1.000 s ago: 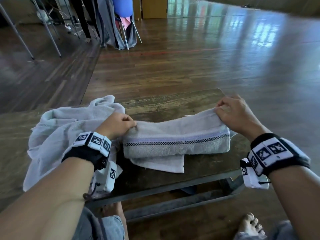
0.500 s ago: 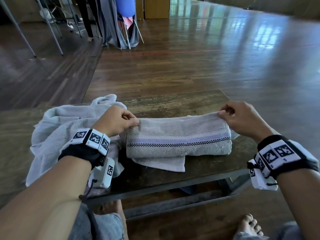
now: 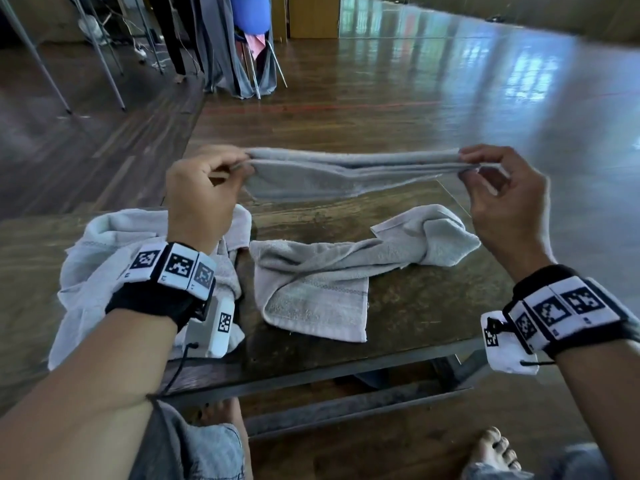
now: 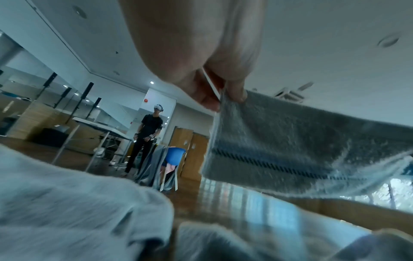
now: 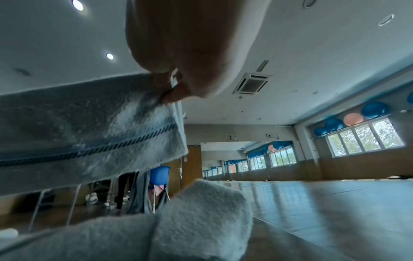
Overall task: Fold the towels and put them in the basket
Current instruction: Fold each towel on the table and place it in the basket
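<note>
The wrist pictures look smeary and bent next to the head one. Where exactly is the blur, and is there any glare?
Left wrist view: the held towel and the pile of towels below are smeared; ceiling lines bow. Right wrist view: the hand is a dark soft blob and the windows are bright. Head view: sharper, with window glare on the floor.

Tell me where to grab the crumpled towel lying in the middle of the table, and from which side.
Probably best: pinch the crumpled towel at the two near corners of its flat part, coming from above on the near side. That hemmed edge lies spread and exposed; the right end is bunched. Both the left hand and the right hand now pinch the held towel.
</note>
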Demonstrator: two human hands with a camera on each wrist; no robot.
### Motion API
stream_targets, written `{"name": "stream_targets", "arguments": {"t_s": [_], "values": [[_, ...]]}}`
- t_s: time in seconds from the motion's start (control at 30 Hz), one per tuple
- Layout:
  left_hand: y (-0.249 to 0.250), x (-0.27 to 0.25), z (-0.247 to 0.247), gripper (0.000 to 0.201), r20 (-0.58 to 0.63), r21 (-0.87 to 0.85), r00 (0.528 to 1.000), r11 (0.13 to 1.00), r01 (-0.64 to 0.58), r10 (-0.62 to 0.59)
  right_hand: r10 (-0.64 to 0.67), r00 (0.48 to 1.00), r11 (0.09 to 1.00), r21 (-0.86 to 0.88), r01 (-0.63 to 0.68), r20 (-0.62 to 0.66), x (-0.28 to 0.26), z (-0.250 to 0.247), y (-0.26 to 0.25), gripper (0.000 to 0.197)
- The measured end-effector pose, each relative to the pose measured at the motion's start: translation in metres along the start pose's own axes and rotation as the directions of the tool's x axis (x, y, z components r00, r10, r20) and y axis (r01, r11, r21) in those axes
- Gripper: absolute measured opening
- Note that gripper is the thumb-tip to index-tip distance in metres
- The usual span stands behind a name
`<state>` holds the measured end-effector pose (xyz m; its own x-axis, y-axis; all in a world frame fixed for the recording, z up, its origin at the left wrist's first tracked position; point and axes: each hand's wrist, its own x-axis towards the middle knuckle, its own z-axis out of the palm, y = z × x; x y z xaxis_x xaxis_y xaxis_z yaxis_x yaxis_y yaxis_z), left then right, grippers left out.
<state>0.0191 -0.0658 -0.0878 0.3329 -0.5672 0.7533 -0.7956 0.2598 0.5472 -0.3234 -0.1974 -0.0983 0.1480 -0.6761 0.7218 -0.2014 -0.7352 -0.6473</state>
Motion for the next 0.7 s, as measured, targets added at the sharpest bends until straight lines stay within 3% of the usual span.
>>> {"name": "stream_targets", "arguments": {"t_s": [0.07, 0.1, 0.13, 0.17, 0.2, 0.23, 0.27, 0.3, 0.37, 0.4, 0.43, 0.47, 0.57, 0.7], "values": [[-0.012, -0.009, 0.0, 0.007, 0.209, 0.049, 0.972, 0.994, 0.101, -0.109, 0.173, 0.955, 0.975, -0.181, -0.131, 0.242, -0.009, -0.007, 0.011, 0.016], [-0.02, -0.015, -0.001, 0.008, 0.365, 0.112, 0.908, 0.978, 0.176, -0.205, 0.294, 0.863, 0.931, -0.325, -0.163, 0.41, -0.014, -0.011, 0.019, 0.018], [-0.027, -0.02, -0.002, 0.012, 0.532, 0.209, 0.785, 0.948, 0.241, -0.317, 0.422, 0.717, 0.876, -0.453, -0.165, 0.555, -0.02, -0.016, 0.026, 0.019], [-0.033, -0.026, -0.003, 0.014, 0.67, 0.322, 0.613, 0.908, 0.269, -0.419, 0.517, 0.553, 0.831, -0.539, -0.14, 0.653, -0.026, -0.019, 0.031, 0.018], [-0.038, -0.031, -0.004, 0.016, 0.756, 0.403, 0.443, 0.875, 0.268, -0.483, 0.569, 0.421, 0.807, -0.578, -0.121, 0.706, -0.032, -0.021, 0.035, 0.016], [-0.042, -0.036, -0.005, 0.017, 0.797, 0.432, 0.33, 0.86, 0.272, -0.506, 0.589, 0.362, 0.799, -0.589, -0.123, 0.723, -0.037, -0.021, 0.038, 0.013], [-0.043, -0.038, -0.005, 0.016, 0.81, 0.42, 0.298, 0.855, 0.305, -0.505, 0.594, 0.375, 0.795, -0.59, -0.141, 0.712, -0.04, -0.021, 0.038, 0.011], [-0.043, -0.039, -0.004, 0.014, 0.798, 0.388, 0.336, 0.853, 0.349, -0.5, 0.592, 0.436, 0.793, -0.586, -0.165, 0.678, -0.041, -0.019, 0.038, 0.01], [-0.045, -0.039, 0.0, 0.011, 0.682, 0.372, 0.502, 0.843, 0.389, -0.532, 0.587, 0.57, 0.774, -0.604, -0.188, 0.575, -0.044, -0.015, 0.037, 0.014], [-0.047, -0.04, 0.002, 0.018, 0.612, 0.409, 0.559, 0.829, 0.383, -0.56, 0.6, 0.599, 0.749, -0.635, -0.188, 0.53, -0.045, -0.012, 0.036, 0.02], [-0.047, -0.041, 0.004, 0.028, 0.564, 0.469, 0.574, 0.803, 0.368, -0.593, 0.628, 0.596, 0.716, -0.671, -0.192, 0.5, -0.046, -0.01, 0.036, 0.028], [-0.048, -0.042, 0.006, 0.038, 0.543, 0.539, 0.555, 0.768, 0.345, -0.63, 0.666, 0.569, 0.683, -0.702, -0.203, 0.483, -0.047, -0.008, 0.036, 0.036], [-0.042, -0.052, 0.01, 0.045, 0.552, 0.642, 0.455, 0.704, 0.303, -0.699, 0.735, 0.486, 0.626, -0.749, -0.219, 0.472, -0.053, -0.002, 0.034, 0.048], [-0.038, -0.054, 0.008, 0.048, 0.524, 0.611, 0.504, 0.715, 0.339, -0.686, 0.738, 0.505, 0.624, -0.738, -0.257, 0.448, -0.055, -0.003, 0.036, 0.04]]}}
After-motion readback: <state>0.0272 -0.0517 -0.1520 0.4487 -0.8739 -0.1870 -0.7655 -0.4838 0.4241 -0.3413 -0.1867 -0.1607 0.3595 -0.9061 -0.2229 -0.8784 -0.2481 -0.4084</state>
